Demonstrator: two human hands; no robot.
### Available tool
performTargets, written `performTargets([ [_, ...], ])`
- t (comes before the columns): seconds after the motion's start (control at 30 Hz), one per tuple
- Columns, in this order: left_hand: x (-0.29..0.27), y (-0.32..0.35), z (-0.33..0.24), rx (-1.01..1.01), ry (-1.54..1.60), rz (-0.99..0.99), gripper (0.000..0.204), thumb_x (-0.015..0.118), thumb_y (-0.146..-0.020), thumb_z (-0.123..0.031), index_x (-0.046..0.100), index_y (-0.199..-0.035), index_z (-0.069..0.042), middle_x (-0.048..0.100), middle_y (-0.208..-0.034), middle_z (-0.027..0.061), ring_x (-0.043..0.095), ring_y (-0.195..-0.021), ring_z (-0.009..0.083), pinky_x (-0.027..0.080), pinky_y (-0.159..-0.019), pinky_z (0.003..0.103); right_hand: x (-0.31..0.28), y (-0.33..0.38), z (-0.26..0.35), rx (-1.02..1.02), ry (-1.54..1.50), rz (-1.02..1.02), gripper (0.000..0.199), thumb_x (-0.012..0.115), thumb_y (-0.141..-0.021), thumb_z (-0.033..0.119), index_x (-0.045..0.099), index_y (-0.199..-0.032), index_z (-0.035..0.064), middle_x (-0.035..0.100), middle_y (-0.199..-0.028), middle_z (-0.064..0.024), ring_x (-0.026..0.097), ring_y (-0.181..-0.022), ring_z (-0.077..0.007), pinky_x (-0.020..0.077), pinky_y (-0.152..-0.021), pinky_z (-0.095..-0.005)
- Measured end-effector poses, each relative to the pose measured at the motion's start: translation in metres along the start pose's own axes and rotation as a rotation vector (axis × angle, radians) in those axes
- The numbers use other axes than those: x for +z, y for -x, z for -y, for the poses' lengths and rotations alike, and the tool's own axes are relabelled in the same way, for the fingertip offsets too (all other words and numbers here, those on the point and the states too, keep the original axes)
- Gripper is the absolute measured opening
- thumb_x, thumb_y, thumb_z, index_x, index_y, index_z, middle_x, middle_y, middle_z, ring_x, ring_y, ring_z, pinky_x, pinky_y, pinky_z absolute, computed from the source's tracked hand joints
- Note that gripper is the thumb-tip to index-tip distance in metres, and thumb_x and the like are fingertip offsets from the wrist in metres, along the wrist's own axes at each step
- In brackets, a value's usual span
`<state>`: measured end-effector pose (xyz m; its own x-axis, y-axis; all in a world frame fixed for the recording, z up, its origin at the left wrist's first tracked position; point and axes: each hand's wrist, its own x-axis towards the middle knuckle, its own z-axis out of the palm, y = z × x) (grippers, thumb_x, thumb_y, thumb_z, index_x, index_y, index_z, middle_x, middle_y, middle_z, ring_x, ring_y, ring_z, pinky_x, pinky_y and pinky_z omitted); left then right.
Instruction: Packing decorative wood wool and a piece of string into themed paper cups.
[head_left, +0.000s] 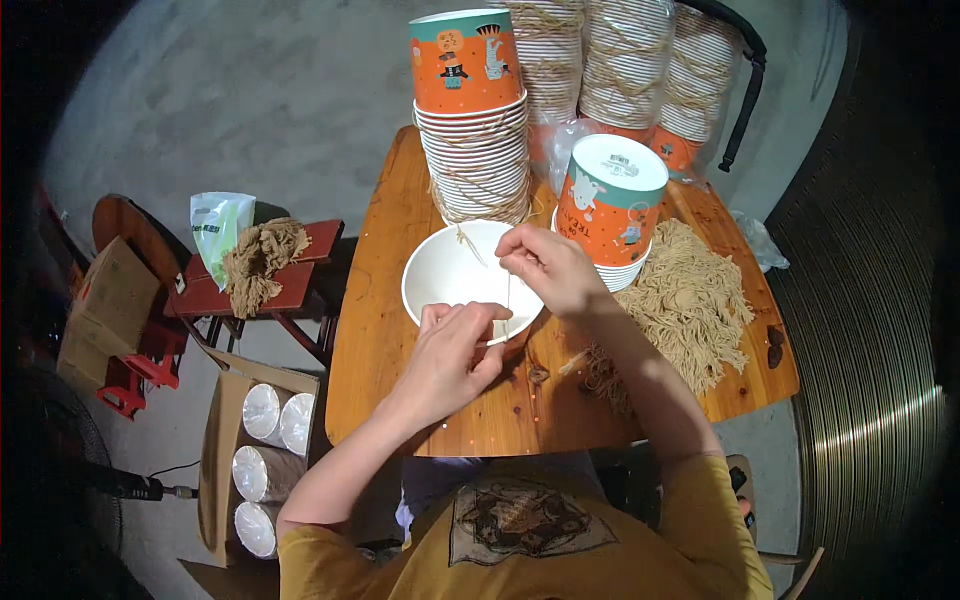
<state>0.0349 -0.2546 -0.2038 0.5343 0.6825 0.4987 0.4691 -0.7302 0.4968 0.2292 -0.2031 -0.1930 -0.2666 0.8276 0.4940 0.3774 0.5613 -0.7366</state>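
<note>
The white paper bowl point(455, 275) lies on its side on the wooden table point(375, 330), its mouth facing the person. The left hand point(450, 355) is at the bowl's near rim, fingers pressed together and pinching a thin string point(507, 300). The right hand point(545, 265) is over the bowl's right rim, its fingertips pinching the same string higher up. Just behind the bowl stands a tied stack of cups point(475, 120). Right of the bowl, a pile of brown strings point(690, 300) reaches the table's edge. Left of the bowl the tabletop is bare up to its edge.
</note>
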Motion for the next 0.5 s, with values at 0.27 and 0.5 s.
performTargets([
  [0.27,0.006,0.0,0.005,0.127,-0.015,0.02,0.029,0.064,-0.078,-0.006,0.053,-0.104,-0.006,0.052,-0.083,0.0072,0.052,-0.08,0.0216,0.033,-0.087,0.036,0.011,-0.022,-0.016,-0.102,0.299,0.342,0.011,0.053,-0.084,0.015,0.055,-0.089,0.0053,0.06,-0.08,-0.0158,0.059,-0.078,-0.0332,0.0437,-0.067,-0.043],
  [0.5,0.009,0.004,0.01,0.121,-0.052,0.019,0.021,0.065,-0.077,-0.005,0.053,-0.094,-0.005,0.05,-0.082,0.0079,0.051,-0.082,0.0253,0.034,-0.087,0.038,0.027,-0.032,-0.012,0.019,0.526,0.69,0.013,0.055,-0.082,0.015,0.06,-0.093,0.0109,0.062,-0.077,-0.0154,0.059,-0.077,-0.034,0.044,-0.067,-0.0442],
])
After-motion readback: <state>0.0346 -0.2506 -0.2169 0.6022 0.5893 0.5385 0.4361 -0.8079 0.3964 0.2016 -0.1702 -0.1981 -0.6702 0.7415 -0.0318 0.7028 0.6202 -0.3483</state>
